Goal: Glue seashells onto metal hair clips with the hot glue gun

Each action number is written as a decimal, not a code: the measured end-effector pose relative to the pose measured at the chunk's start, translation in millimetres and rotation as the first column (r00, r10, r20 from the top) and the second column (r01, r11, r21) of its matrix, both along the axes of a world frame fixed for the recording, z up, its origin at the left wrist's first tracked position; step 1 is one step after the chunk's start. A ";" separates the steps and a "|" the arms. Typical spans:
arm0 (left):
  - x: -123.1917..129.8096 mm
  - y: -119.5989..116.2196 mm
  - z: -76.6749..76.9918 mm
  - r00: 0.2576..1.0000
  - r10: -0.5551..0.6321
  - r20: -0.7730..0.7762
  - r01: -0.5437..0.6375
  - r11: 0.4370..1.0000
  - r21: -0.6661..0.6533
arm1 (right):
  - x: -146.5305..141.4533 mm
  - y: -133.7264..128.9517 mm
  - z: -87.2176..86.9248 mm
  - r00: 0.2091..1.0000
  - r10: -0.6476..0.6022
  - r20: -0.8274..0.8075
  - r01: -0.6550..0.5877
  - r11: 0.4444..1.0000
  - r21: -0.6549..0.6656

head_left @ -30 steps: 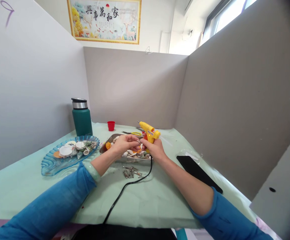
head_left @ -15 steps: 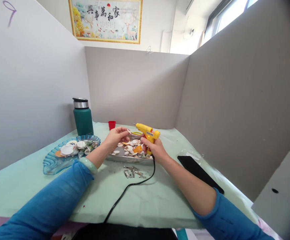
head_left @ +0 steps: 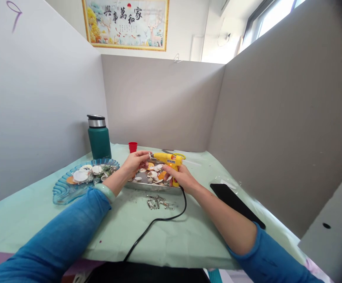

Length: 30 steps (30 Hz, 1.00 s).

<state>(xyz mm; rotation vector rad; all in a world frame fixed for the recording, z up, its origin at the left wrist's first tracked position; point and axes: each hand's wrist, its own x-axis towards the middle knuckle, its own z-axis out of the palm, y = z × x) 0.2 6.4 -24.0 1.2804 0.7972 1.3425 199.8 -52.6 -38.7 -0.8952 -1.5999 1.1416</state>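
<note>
My right hand [head_left: 179, 175] is wrapped round the handle of a yellow glue gun [head_left: 167, 158], its nozzle pointing left. At the nozzle tip, my left hand [head_left: 137, 162] pinches a small white piece [head_left: 150, 155], perhaps a shell. Both hands are above a metal tray [head_left: 153, 187] holding white and orange shells [head_left: 153, 174]. A black cord [head_left: 154, 221] runs from the gun's handle to the front edge of the table.
Small metal pins [head_left: 158, 202] lie in front of the tray. At left are a blue dish [head_left: 63, 192] of shells and a green bottle [head_left: 99, 142]. A red cup [head_left: 132, 147] stands behind, scissors [head_left: 179, 155] beyond the gun, a black flat object [head_left: 237, 205] at right.
The glue gun has tilted closer to level, and its nozzle has come to the white piece in my left hand. The scissors show more behind the gun.
</note>
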 end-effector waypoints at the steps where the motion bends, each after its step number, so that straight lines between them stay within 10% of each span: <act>1: 0.3 0.5 -1.4 1.000 0.003 -0.002 -0.003 1.000 -0.015 | -0.6 -0.8 0.2 1.000 -0.001 0.007 0.000 1.000 0.006; 30: -0.1 1.7 -6.1 0.999 0.000 -0.038 0.000 1.000 0.006 | 0.9 2.1 -3.3 0.991 -0.088 0.105 0.079 0.993 0.082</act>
